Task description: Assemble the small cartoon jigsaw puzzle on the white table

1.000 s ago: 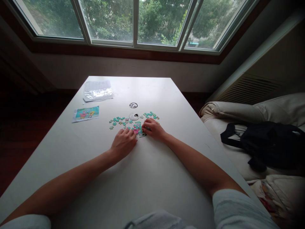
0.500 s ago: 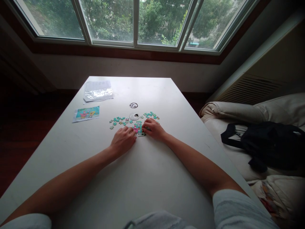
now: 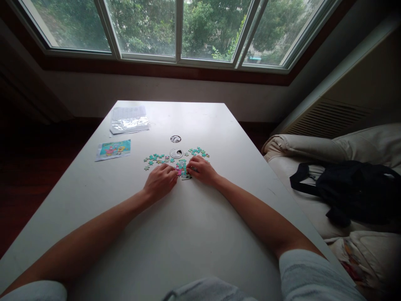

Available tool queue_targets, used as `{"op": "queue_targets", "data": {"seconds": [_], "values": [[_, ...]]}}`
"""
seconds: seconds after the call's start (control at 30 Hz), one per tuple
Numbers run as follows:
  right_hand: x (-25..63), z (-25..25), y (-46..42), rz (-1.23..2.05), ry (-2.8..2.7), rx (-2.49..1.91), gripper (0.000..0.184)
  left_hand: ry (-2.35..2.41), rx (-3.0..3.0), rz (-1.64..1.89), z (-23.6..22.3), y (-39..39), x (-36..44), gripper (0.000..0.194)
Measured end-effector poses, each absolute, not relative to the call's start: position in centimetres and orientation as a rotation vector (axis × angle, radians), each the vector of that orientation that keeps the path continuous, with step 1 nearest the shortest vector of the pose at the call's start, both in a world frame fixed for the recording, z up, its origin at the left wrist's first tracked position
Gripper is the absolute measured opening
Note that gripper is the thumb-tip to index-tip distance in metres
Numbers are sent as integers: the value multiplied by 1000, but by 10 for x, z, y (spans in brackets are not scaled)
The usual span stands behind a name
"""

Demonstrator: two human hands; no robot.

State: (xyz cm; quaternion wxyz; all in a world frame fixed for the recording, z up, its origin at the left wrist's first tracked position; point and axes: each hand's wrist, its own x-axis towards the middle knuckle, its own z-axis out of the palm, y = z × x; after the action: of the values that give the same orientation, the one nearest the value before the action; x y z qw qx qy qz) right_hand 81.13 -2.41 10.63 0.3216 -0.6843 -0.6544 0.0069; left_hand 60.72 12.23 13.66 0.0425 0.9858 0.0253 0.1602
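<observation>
A small patch of joined jigsaw puzzle [image 3: 182, 168], turquoise with pink, lies flat on the white table between my hands. My left hand [image 3: 161, 180] is closed at its left side, fingertips curled down against the pink edge. On the right side, my right hand [image 3: 202, 169] rests with bent fingers gripping the patch's edge, hiding part of it. Loose puzzle pieces [image 3: 155, 158] are scattered beyond my left hand, and another group of pieces [image 3: 199, 151] lies beyond my right. Exactly which pieces my fingertips cover is hidden.
A round grey-white disc [image 3: 176, 153] and a second dark-patterned disc [image 3: 176, 139] lie past the puzzle. To the left are a colourful picture sheet [image 3: 113, 149] and a clear plastic bag with paper [image 3: 129, 120]. A black bag [image 3: 357, 190] sits on the sofa at right.
My left hand has shifted slightly left and away from me, showing more of the pink part. The right hand stays almost still at the patch's right side.
</observation>
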Motion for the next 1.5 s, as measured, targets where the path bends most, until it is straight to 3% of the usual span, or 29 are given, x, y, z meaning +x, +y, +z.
{"op": "queue_targets", "data": {"seconds": [0.37,0.97,1.5], "values": [[820,103,-25,-32,-1671,-1760,10,705,2994,554,127,195,610,32],[822,101,-24,-42,-1680,-1779,11,559,2842,507,121,199,612,25],[823,100,-25,-33,-1692,-1778,12,759,2940,476,130,185,609,27]]}}
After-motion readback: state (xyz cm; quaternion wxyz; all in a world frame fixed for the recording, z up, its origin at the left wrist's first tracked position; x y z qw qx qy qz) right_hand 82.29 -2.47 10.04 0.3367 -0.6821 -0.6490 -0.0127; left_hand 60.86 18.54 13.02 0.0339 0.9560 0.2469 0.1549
